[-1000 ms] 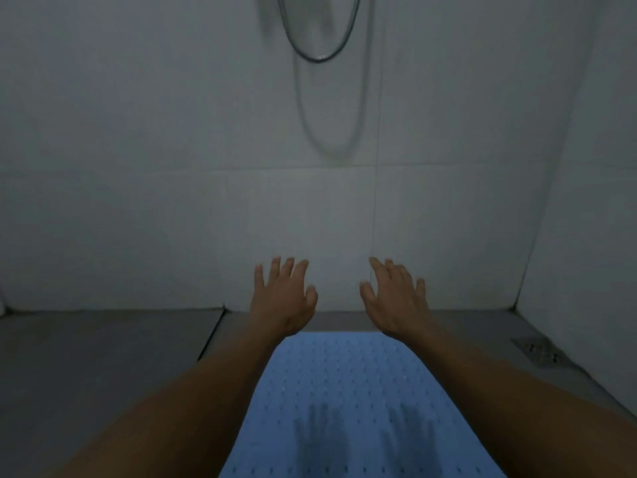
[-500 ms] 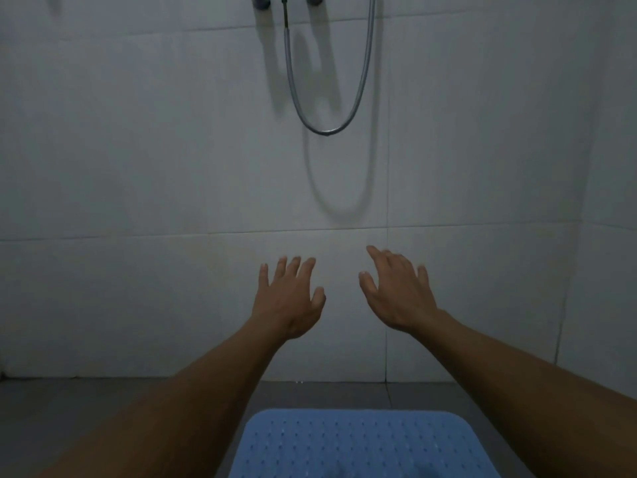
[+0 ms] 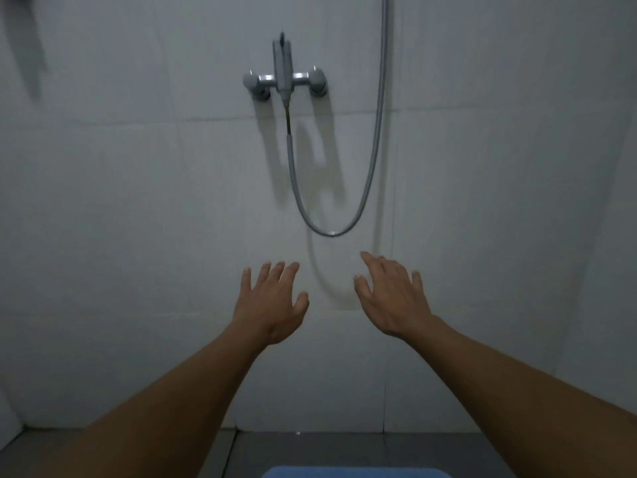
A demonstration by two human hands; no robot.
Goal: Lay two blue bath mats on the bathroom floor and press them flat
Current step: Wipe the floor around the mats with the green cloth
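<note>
Only the far edge of one blue bath mat (image 3: 355, 472) shows, a thin strip on the grey floor at the bottom of the view. My left hand (image 3: 270, 303) and my right hand (image 3: 391, 298) are raised in front of the white tiled wall, well above the mat, fingers spread and holding nothing. Both forearms reach up from the lower corners. A second mat is not in view.
A chrome shower mixer (image 3: 284, 81) is mounted on the wall above my hands, with a grey hose (image 3: 331, 232) looping down from it. The dark grey floor (image 3: 310, 450) meets the wall near the bottom of the view.
My view has tilted upward, so the mat has slid down almost out of sight and the shower mixer has appeared. Both hands have lifted away from the mat, still open.
</note>
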